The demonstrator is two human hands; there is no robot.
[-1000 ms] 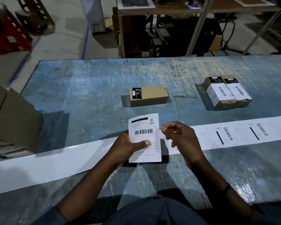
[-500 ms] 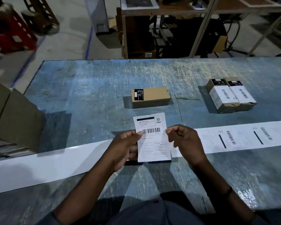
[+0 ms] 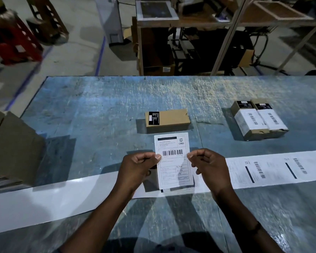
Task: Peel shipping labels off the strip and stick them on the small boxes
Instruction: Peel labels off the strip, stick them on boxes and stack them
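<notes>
Left hand [image 3: 139, 167] and right hand [image 3: 210, 167] each pinch a side edge of the peeled label [image 3: 173, 161] with curled fingers [image 3: 156, 157], the bare box [image 3: 167, 120] just beyond them on the tabletop [image 3: 98, 106] (sticky side likely down); lowering it tilted risks creases or crooked placement.

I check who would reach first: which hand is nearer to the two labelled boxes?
Right. The right hand sits in front and left of the labelled boxes; the left hand is farther left, beyond the held label.
</notes>
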